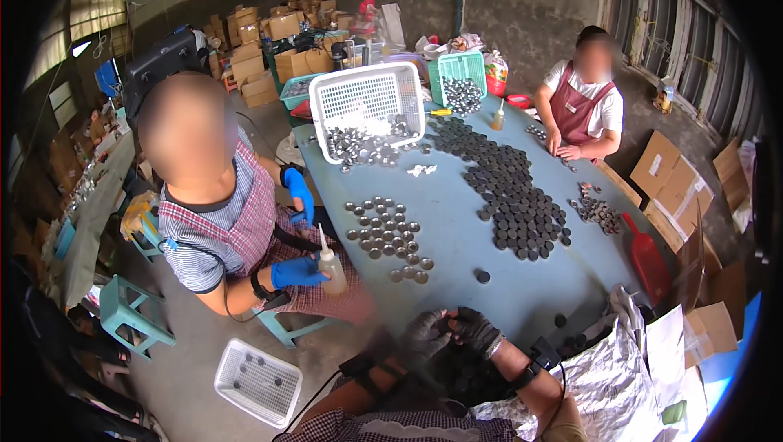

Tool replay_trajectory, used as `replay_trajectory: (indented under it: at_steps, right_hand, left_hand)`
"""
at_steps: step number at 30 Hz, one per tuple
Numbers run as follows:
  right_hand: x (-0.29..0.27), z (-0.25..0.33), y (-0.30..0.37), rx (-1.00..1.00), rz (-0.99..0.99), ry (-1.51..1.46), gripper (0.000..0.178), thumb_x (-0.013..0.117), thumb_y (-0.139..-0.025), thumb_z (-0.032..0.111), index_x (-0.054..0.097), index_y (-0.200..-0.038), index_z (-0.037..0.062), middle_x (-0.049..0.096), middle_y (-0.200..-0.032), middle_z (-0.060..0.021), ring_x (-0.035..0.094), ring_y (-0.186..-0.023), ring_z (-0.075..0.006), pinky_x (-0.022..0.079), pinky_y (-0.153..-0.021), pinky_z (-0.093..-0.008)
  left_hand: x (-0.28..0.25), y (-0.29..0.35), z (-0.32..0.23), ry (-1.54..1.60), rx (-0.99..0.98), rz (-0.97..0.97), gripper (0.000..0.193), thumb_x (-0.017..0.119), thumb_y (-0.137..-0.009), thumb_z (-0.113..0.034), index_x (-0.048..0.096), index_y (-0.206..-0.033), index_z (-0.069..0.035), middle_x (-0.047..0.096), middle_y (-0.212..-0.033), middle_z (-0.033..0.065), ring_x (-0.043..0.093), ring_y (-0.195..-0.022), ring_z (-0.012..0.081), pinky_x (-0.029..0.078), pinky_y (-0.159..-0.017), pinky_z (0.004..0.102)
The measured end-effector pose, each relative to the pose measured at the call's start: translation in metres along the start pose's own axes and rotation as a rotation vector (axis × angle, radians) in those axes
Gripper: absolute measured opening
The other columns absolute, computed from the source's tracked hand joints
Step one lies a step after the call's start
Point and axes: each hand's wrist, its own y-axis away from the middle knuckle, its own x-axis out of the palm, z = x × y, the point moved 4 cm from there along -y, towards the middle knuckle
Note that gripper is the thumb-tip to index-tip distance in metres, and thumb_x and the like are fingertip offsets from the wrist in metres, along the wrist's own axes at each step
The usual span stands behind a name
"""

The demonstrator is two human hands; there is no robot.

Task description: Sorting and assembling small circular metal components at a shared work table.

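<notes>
A: Where do the wearer's hands stand at this blue-grey workshop table [449, 234]?

B: At its near edge. The left hand [424, 336] and the right hand [475, 333], both gloved, come together at the fingertips.

A: Clamped on anything?

B: I cannot tell. The curled fingers hide whatever may sit between them (a small part would vanish there). Meeting this closely, they suggest a hold meant to steady something little.

A: And the black discs [518, 197]?

B: They form a long bank through the table's middle, a spot probably chosen so more than one seat can reach them. A lone black disc [483, 276] lies nearer the wearer, just beyond the hands.

A: Why are the silver cups [383, 230] spaced so loosely?

B: They lie in a single layer, likely so each one is easy to get at. Beside them, a blue-gloved co-worker [220, 234] grips a squeeze bottle [333, 272], its nozzle up, presumably against drips. Farther back, a white basket [367, 93] seems tipped, perhaps for easier access to its metal pieces [355, 144].
</notes>
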Motion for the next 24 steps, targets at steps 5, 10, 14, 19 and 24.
replay_trajectory:
  at_steps: [5, 10, 14, 19, 24]
  right_hand:
    - [0.001, -0.012, 0.001, -0.119, 0.185, -0.471, 0.043, 0.067, -0.084, 0.031, 0.055, -0.113, 0.0026, 0.062, -0.101, -0.0104, 0.046, -0.065, -0.0087, 0.042, -0.055, -0.0233]
    - [0.010, -0.012, 0.004, -0.103, 0.251, -0.577, 0.046, 0.066, -0.085, 0.032, 0.051, -0.119, 0.0036, 0.062, -0.107, -0.0105, 0.045, -0.066, -0.0086, 0.041, -0.056, -0.0230]
    - [0.005, -0.006, 0.000, -0.099, 0.205, -0.389, 0.046, 0.063, -0.088, 0.031, 0.050, -0.122, 0.0047, 0.060, -0.111, -0.0092, 0.049, -0.066, -0.0081, 0.042, -0.054, -0.0220]
    - [-0.017, -0.032, -0.014, -0.446, -0.033, -0.125, 0.050, 0.055, -0.093, 0.023, 0.036, -0.135, 0.0040, 0.060, -0.112, -0.0086, 0.053, -0.064, -0.0074, 0.043, -0.052, -0.0214]
    - [-0.005, 0.015, 0.010, -0.155, 0.037, -0.330, 0.037, 0.053, -0.094, 0.017, 0.043, -0.127, 0.0044, 0.064, -0.097, -0.0038, 0.053, -0.062, -0.0057, 0.041, -0.049, -0.0187]
  left_hand:
    - [0.003, 0.000, -0.013, 0.397, -0.093, 0.014, 0.044, 0.061, -0.086, 0.001, 0.044, -0.127, 0.000, 0.056, -0.118, 0.0124, 0.060, -0.100, 0.0198, 0.050, -0.088, 0.0335]
    - [0.002, 0.001, -0.032, 0.543, -0.146, 0.043, 0.042, 0.057, -0.089, 0.002, 0.041, -0.128, 0.001, 0.055, -0.120, 0.0125, 0.061, -0.099, 0.0190, 0.050, -0.088, 0.0335]
    - [-0.007, 0.004, -0.022, 0.246, -0.075, 0.101, 0.053, 0.048, -0.088, 0.011, 0.034, -0.136, -0.007, 0.048, -0.128, 0.0185, 0.057, -0.103, 0.0269, 0.051, -0.088, 0.0430]
    - [-0.019, -0.009, -0.046, -0.217, -0.008, 0.013, 0.048, 0.063, -0.082, 0.003, 0.045, -0.126, -0.003, 0.057, -0.116, 0.0136, 0.058, -0.102, 0.0235, 0.049, -0.088, 0.0368]
    - [-0.020, -0.016, -0.065, -0.391, 0.074, -0.102, 0.041, 0.074, -0.073, -0.005, 0.056, -0.109, 0.005, 0.063, -0.104, 0.0167, 0.063, -0.096, 0.0266, 0.051, -0.082, 0.0346]
